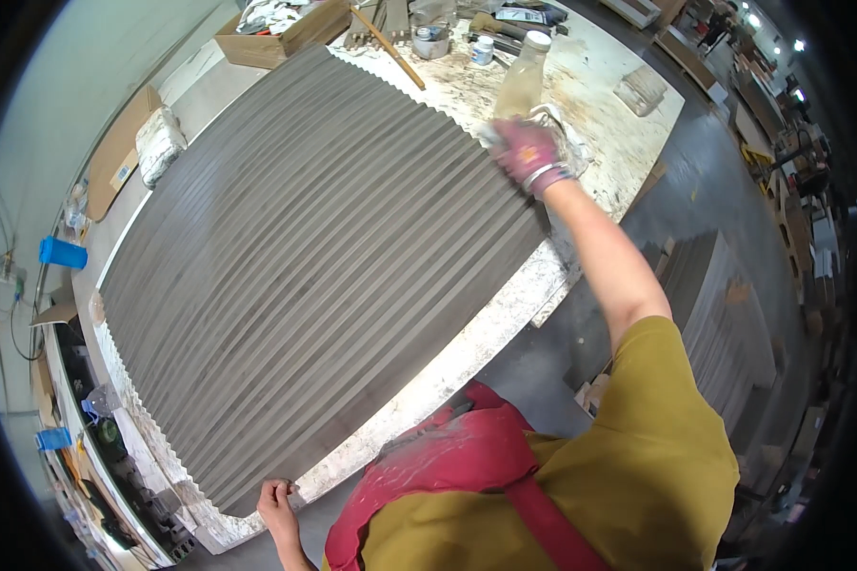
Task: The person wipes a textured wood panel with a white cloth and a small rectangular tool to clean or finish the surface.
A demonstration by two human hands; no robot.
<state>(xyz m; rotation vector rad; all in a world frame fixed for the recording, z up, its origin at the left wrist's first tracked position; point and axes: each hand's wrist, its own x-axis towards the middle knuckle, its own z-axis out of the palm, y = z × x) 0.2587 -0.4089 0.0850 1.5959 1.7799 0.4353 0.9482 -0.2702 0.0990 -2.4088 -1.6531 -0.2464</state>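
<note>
A large dark grey-brown fluted panel (314, 257) lies across the pale worktable. At its near left corner, my bare left hand (277, 502) has its fingers curled against the panel's edge. My right hand (530, 155), in a dark pink work glove, is at the panel's right edge with its fingers closed. A blurred pale thing shows at those fingertips, too smeared to name. Just behind the glove stands a cloudy plastic bottle (524, 78) with a white cap. A crumpled whitish cloth (569, 143) lies beside the glove.
The worktable (628, 133) has a stained top. On its far side are a wooden stick (388, 48), a small white jar (483, 49) and a wooden box (281, 38). A wrapped white block (160, 143) sits left of the panel. Stacked boards (724, 314) stand at right.
</note>
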